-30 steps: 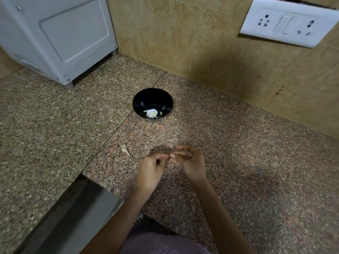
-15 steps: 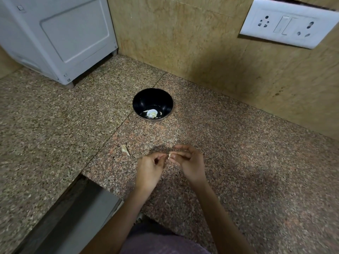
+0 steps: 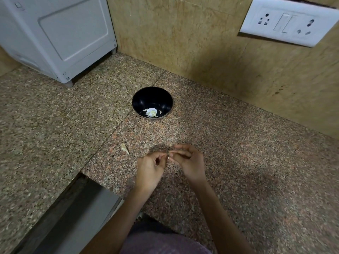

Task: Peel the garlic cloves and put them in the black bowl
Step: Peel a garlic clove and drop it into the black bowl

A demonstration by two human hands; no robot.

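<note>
A small black bowl (image 3: 141, 99) stands on the granite counter near the wall, with a few pale garlic pieces (image 3: 151, 112) at its bottom. In front of it my right hand (image 3: 189, 162) pinches a small white garlic clove (image 3: 168, 156) between thumb and fingers. My left hand (image 3: 150, 167) is curled close beside it, its fingertips at the clove's skin. Most of the clove is hidden by my fingers. Another unpeeled clove (image 3: 124, 148) lies loose on the counter to the left of my hands.
A white appliance (image 3: 60, 37) stands at the back left. A white socket and switch plate (image 3: 288, 22) is on the tiled wall at the upper right. A dark gap with a grey surface (image 3: 73, 213) opens at the counter's lower left.
My hands have drawn slightly apart, and the white clove now shows between the fingertips. The bowl and the loose clove have not moved.
</note>
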